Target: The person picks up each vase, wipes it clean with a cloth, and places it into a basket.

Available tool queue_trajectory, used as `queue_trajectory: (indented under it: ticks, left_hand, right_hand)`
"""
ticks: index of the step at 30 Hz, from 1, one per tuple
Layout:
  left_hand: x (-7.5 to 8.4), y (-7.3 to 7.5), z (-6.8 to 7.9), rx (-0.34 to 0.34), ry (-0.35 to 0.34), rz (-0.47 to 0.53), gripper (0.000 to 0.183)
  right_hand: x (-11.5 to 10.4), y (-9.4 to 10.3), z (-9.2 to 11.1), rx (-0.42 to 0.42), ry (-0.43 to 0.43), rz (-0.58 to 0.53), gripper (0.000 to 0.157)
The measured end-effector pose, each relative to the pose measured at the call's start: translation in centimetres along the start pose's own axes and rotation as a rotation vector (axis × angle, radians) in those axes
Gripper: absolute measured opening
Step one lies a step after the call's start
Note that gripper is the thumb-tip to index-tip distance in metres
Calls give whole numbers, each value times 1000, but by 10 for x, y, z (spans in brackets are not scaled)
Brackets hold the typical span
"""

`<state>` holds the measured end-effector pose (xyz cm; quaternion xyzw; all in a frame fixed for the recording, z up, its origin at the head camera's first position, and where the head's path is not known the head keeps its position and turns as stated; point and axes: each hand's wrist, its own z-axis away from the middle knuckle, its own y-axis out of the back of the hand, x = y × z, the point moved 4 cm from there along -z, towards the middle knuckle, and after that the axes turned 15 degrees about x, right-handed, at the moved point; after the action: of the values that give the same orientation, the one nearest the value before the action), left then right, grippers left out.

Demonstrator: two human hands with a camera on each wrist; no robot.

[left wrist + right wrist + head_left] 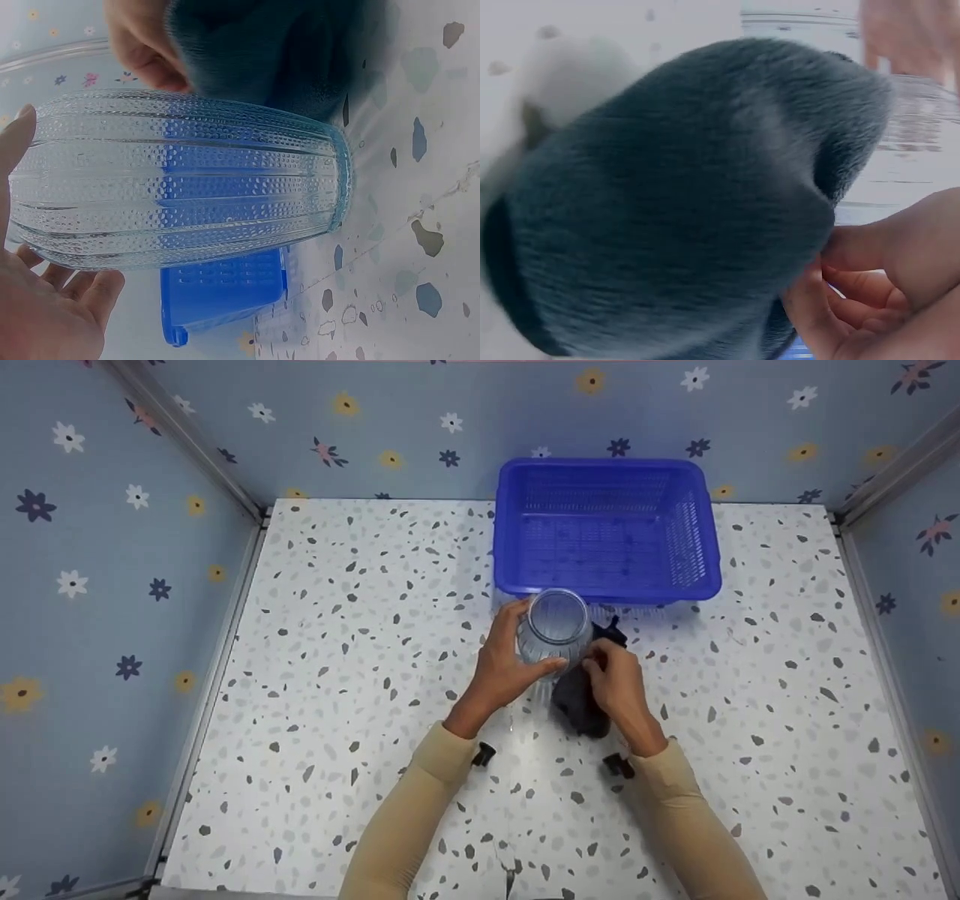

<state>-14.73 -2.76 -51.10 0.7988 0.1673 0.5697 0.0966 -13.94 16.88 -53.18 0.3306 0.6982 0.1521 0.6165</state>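
My left hand (506, 656) holds a clear ribbed glass jar (556, 639), thumb on the near side and fingers around the far side. The jar stands about upright, its round mouth facing up; dimpled texture shows on its wall (225, 180) in the left wrist view. My right hand (619, 679) pinches a dark, fuzzy cloth (581, 705) beside the jar's right side. In the right wrist view the bunched cloth (682, 202) hangs from the thumb and fingers and hides much behind it. Whether the cloth presses on the glass cannot be told.
A blue plastic basket (607, 594) with slotted walls stands just behind the jar, against the flowered back panel (405, 427). The speckled white table (360, 660) stretches to both sides. Small black pieces (484, 754) sit by the sleeve cuffs.
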Motion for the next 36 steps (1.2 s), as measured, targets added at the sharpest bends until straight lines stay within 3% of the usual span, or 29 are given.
queue_trajectory:
  ticks: [9, 18, 27, 36]
  left_hand:
    - [0, -1, -1, 0, -10, -5, 95]
    - [0, -1, -2, 20, -34, 9, 96]
    - [1, -2, -1, 14, -25, 12, 93]
    - [0, -2, -1, 11, -12, 3, 95]
  right_hand:
    - [-39, 38, -3, 126, 61, -143, 7]
    - [-71, 50, -10, 207, 146, -139, 7]
    - [-65, 51, -11, 240, 135, -131, 9]
    - [-45, 42, -9, 179, 103, -96, 11]
